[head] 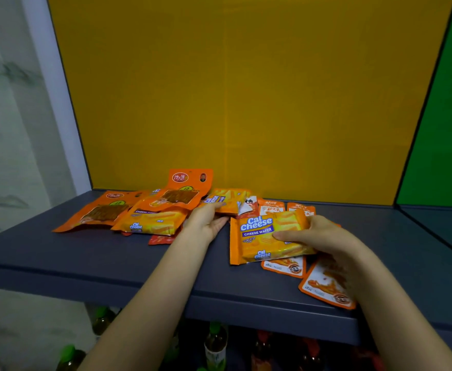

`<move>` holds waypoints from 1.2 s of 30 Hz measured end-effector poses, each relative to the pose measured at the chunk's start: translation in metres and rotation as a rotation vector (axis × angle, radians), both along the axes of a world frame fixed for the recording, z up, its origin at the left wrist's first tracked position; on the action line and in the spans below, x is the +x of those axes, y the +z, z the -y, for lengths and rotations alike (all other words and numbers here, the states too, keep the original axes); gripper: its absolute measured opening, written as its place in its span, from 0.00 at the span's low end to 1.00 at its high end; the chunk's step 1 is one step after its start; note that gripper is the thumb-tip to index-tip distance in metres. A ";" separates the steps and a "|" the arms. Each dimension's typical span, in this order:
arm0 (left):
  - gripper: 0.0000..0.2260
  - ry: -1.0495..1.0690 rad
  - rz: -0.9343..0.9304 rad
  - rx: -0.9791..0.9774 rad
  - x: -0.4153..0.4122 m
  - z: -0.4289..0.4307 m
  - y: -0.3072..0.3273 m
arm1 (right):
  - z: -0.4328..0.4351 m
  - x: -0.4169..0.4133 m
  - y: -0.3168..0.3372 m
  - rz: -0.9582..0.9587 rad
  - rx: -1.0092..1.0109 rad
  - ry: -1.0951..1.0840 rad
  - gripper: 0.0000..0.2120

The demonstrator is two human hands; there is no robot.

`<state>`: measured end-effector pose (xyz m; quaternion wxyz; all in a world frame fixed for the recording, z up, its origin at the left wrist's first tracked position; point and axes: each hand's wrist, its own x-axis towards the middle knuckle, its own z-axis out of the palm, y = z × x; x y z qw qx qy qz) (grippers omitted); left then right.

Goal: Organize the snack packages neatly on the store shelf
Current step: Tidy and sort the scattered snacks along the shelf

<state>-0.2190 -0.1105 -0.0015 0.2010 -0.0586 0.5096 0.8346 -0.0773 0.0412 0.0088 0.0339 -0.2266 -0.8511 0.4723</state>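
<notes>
Glaring orange-yellow Cal Cheese pack [254, 236]

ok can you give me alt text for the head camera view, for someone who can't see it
A person's right hand grips a Cal Cheese wafer pack on a dark blue shelf, while the left hand touches a second wafer pack farther back. Orange snack packets lie scattered around them, before a yellow back panel.
</notes>
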 end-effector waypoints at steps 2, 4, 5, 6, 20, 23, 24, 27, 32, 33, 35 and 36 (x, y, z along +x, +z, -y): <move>0.18 0.005 0.008 0.012 -0.002 -0.006 0.003 | -0.006 0.001 -0.001 -0.029 -0.076 -0.001 0.20; 0.17 0.013 0.007 0.002 -0.003 -0.011 0.006 | -0.011 0.005 0.001 -0.056 -0.159 -0.008 0.18; 0.18 0.018 0.008 -0.007 -0.004 -0.014 0.007 | -0.014 0.007 0.002 -0.082 -0.203 -0.015 0.13; 0.18 0.021 0.010 -0.016 -0.005 -0.017 0.008 | -0.019 0.009 0.003 -0.108 -0.240 -0.030 0.08; 0.20 0.076 0.046 0.046 -0.023 -0.035 0.017 | -0.072 0.029 0.012 -0.318 -0.292 -0.312 0.25; 0.20 0.051 0.065 0.042 -0.026 -0.034 0.019 | -0.075 0.034 0.010 -0.342 -0.301 -0.351 0.25; 0.20 0.040 0.067 0.039 -0.027 -0.034 0.018 | -0.076 0.036 0.008 -0.355 -0.302 -0.365 0.25; 0.19 0.003 0.026 0.017 -0.025 -0.034 0.016 | -0.076 0.043 0.004 -0.392 -0.296 -0.407 0.27; 0.18 -0.137 -0.104 -0.023 -0.009 -0.035 0.020 | -0.070 0.056 -0.003 -0.487 -0.336 -0.474 0.23; 0.18 -0.171 -0.133 -0.029 -0.005 -0.035 0.022 | -0.069 0.060 -0.005 -0.500 -0.343 -0.485 0.23; 0.18 -0.231 -0.187 -0.057 0.003 -0.039 0.024 | -0.069 0.070 -0.007 -0.525 -0.352 -0.511 0.23; 0.16 -0.262 -0.207 -0.074 0.008 -0.042 0.025 | -0.070 0.076 -0.008 -0.536 -0.354 -0.522 0.23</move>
